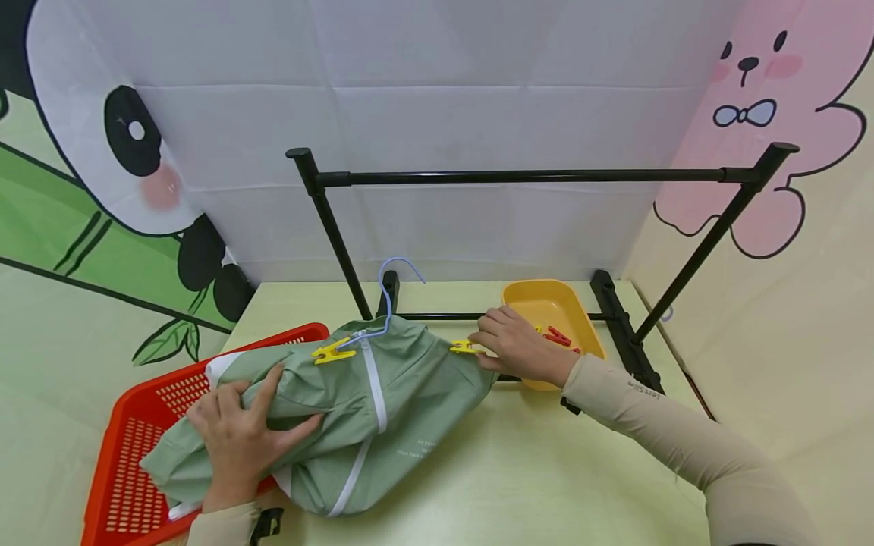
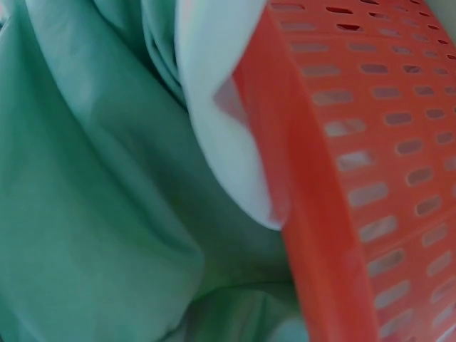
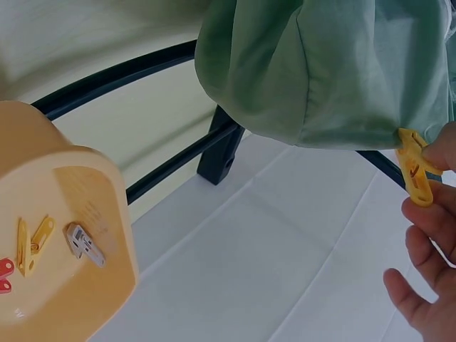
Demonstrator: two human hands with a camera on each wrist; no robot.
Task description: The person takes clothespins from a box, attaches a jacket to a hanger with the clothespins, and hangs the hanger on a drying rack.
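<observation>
A green garment [image 1: 410, 402] with white zip strips lies partly over the red basket, a blue hanger [image 1: 385, 292] rising from its collar. One yellow clip [image 1: 333, 351] sits on the garment beside the hanger. My right hand [image 1: 522, 345] pinches another yellow clip [image 1: 464, 346] at the garment's edge; in the right wrist view, thumb and finger hold that clip [image 3: 415, 167] on the green cloth [image 3: 342, 78]. My left hand [image 1: 239, 436] rests on the garment with fingers spread. The left wrist view shows only green cloth [image 2: 92, 214] and the basket, no hand.
The red basket [image 1: 126, 455] stands at the left. A black rack [image 1: 532, 177] stands behind the garment. Behind my right hand is a yellow tray [image 1: 546, 296] holding red clips [image 1: 558, 336]; yellow clips [image 3: 32, 242] and a grey one [image 3: 85, 244] also lie in it.
</observation>
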